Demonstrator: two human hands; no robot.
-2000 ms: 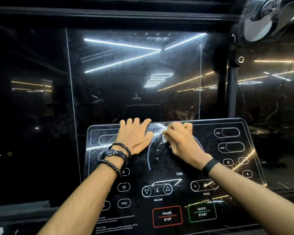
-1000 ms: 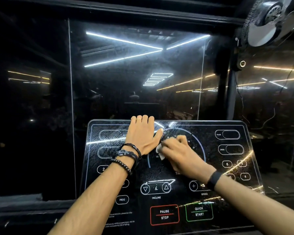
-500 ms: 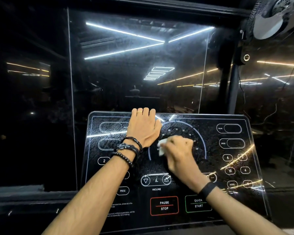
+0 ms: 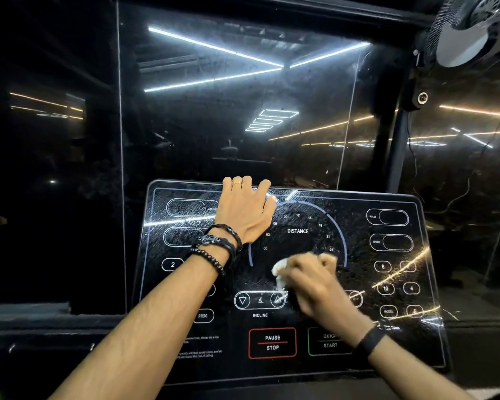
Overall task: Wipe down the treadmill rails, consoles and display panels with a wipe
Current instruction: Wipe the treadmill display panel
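Wipe (image 4: pixel 278 271), white, bunched: soft, light, limp.
Right hand (image 4: pixel 312 284) grip bunches it against glossy console (image 4: pixel 393 336); left hand (image 4: pixel 244 210) flat, braced.

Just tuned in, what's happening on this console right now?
A person is wiping a treadmill console. The right hand grips a white wipe and presses it on the panel just below the DISTANCE dial, above the INCLINE buttons. The left hand lies flat near the top edge, fingers over the rim. The right hand is motion-blurred.
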